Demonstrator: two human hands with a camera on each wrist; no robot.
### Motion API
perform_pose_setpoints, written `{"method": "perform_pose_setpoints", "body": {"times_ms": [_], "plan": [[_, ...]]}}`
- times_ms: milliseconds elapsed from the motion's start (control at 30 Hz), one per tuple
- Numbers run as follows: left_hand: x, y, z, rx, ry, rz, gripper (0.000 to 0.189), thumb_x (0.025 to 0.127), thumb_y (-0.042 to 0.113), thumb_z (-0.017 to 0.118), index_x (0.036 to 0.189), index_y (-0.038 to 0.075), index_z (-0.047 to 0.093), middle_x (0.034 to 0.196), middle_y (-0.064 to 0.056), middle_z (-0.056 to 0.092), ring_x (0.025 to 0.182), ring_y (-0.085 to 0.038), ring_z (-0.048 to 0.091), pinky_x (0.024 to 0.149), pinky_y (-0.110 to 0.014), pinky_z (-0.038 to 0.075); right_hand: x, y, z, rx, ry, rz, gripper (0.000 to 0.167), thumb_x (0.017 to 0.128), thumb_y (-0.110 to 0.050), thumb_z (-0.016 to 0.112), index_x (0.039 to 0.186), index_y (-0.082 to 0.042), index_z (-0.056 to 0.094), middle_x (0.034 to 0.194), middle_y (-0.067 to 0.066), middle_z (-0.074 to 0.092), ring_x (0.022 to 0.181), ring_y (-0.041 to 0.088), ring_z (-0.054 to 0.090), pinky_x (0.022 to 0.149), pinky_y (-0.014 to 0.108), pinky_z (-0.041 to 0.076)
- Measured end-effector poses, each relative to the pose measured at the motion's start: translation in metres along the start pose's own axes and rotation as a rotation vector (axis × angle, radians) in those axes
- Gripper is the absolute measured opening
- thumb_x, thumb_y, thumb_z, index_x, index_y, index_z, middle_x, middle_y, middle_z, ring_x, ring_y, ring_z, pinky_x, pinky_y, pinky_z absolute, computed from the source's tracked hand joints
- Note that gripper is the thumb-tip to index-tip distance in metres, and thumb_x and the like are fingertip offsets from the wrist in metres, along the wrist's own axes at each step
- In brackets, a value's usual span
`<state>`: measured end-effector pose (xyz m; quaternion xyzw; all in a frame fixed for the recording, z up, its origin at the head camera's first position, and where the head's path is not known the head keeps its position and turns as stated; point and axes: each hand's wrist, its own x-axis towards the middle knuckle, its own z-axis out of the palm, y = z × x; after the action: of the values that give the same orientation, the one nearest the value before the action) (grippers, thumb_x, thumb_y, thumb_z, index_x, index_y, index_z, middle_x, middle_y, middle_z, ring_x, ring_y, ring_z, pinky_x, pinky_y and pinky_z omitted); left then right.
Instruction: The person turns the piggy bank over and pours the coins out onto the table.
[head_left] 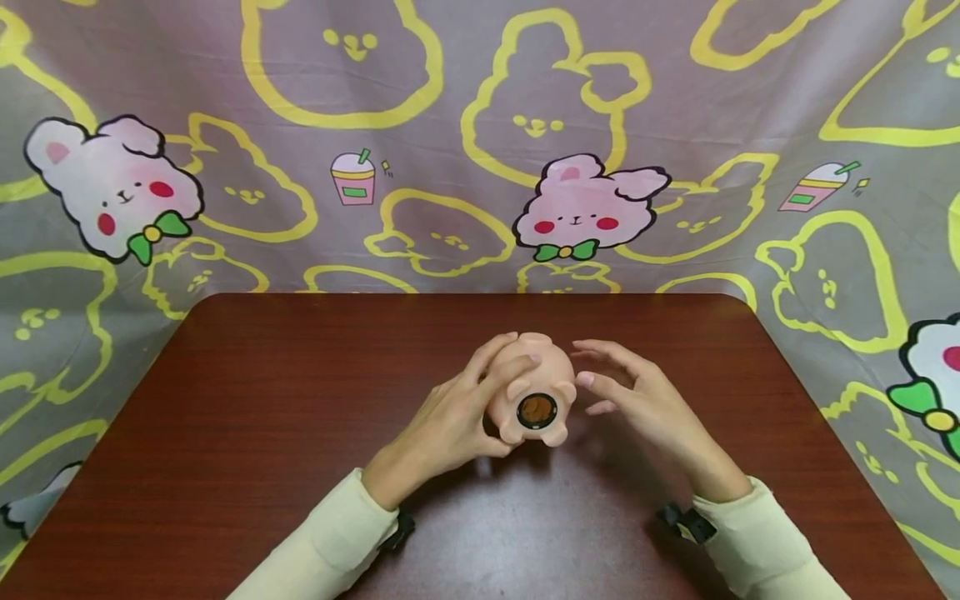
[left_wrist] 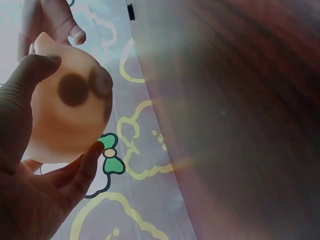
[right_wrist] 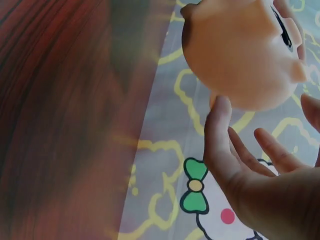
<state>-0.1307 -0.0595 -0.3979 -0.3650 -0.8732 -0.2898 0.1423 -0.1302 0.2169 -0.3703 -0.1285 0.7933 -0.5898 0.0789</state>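
A pale pink piggy bank [head_left: 546,367] is tipped so that its stubby feet and underside face the head camera. Set in that underside is a round black-rimmed opening [head_left: 537,411], brownish inside. My left hand [head_left: 448,417] grips the bank from the left, thumb and fingers spread around its body. In the left wrist view the bank [left_wrist: 65,130] shows a dark round spot on its side. My right hand [head_left: 656,412] is just right of the bank with loosely bent fingers, holding nothing. The right wrist view puts a fingertip close against the bank [right_wrist: 240,55]; contact is unclear.
Beneath both hands lies a dark red-brown wooden table [head_left: 262,417]. A grey cloth [head_left: 450,158] with yellow outlines and cartoon rabbits hangs behind and along the sides. Each wrist carries a small black camera [head_left: 686,523] by the cream sleeves.
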Motion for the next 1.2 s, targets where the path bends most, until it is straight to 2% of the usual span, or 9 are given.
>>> {"method": "perform_pose_setpoints", "body": {"times_ms": [300, 533, 767, 833, 1000, 1200], "plan": [[-0.003, 0.000, 0.001, -0.012, 0.020, 0.050, 0.105, 0.066, 0.018, 0.099, 0.154, 0.031, 0.044, 0.171, -0.002, 0.026, 0.119, -0.026, 0.065, 0.077, -0.038, 0.062, 0.007, 0.001, 0.009, 0.155, -0.124, 0.040, 0.055, 0.108, -0.020, 0.059, 0.158, -0.008, 0.040, 0.159, 0.020, 0.043, 0.115, 0.014, 0.068, 0.085, 0.045, 0.064], [-0.002, 0.000, 0.003, -0.009, 0.034, 0.096, 0.101, 0.069, 0.016, 0.096, 0.153, 0.031, 0.042, 0.171, -0.005, 0.027, 0.131, -0.026, 0.059, 0.079, -0.037, 0.063, 0.008, 0.001, 0.010, 0.188, -0.166, 0.082, 0.057, 0.108, -0.023, 0.058, 0.161, -0.017, 0.038, 0.159, 0.019, 0.040, 0.115, 0.019, 0.067, 0.085, 0.040, 0.064], [-0.002, 0.002, 0.006, -0.021, 0.022, 0.125, 0.100, 0.071, 0.015, 0.095, 0.154, 0.031, 0.040, 0.172, -0.006, 0.026, 0.153, -0.029, 0.041, 0.082, -0.041, 0.064, 0.007, 0.003, 0.013, 0.325, -0.231, 0.104, 0.063, 0.109, -0.018, 0.057, 0.165, -0.018, 0.029, 0.154, 0.018, 0.040, 0.112, 0.021, 0.067, 0.080, 0.039, 0.063], [-0.002, 0.002, 0.006, -0.025, 0.015, 0.123, 0.101, 0.071, 0.014, 0.095, 0.154, 0.031, 0.040, 0.172, -0.006, 0.025, 0.155, -0.029, 0.038, 0.083, -0.042, 0.064, 0.008, 0.003, 0.014, 0.346, -0.247, 0.105, 0.064, 0.109, -0.018, 0.057, 0.165, -0.018, 0.027, 0.154, 0.018, 0.040, 0.114, 0.022, 0.066, 0.079, 0.040, 0.063], [-0.003, 0.003, 0.006, -0.020, -0.006, 0.116, 0.104, 0.070, 0.012, 0.096, 0.155, 0.032, 0.039, 0.173, -0.008, 0.023, 0.151, -0.030, 0.041, 0.080, -0.040, 0.063, 0.009, 0.004, 0.017, 0.353, -0.243, 0.109, 0.067, 0.107, -0.016, 0.059, 0.166, -0.017, 0.026, 0.154, 0.018, 0.039, 0.115, 0.023, 0.064, 0.078, 0.042, 0.063], [-0.003, 0.001, 0.006, -0.035, -0.029, 0.099, 0.112, 0.070, 0.011, 0.097, 0.159, 0.034, 0.033, 0.174, -0.007, 0.016, 0.133, -0.029, 0.056, 0.072, -0.029, 0.059, 0.007, 0.004, 0.020, 0.284, -0.176, 0.047, 0.062, 0.105, -0.015, 0.063, 0.161, -0.018, 0.037, 0.150, 0.014, 0.047, 0.118, 0.021, 0.063, 0.083, 0.036, 0.063]]}}
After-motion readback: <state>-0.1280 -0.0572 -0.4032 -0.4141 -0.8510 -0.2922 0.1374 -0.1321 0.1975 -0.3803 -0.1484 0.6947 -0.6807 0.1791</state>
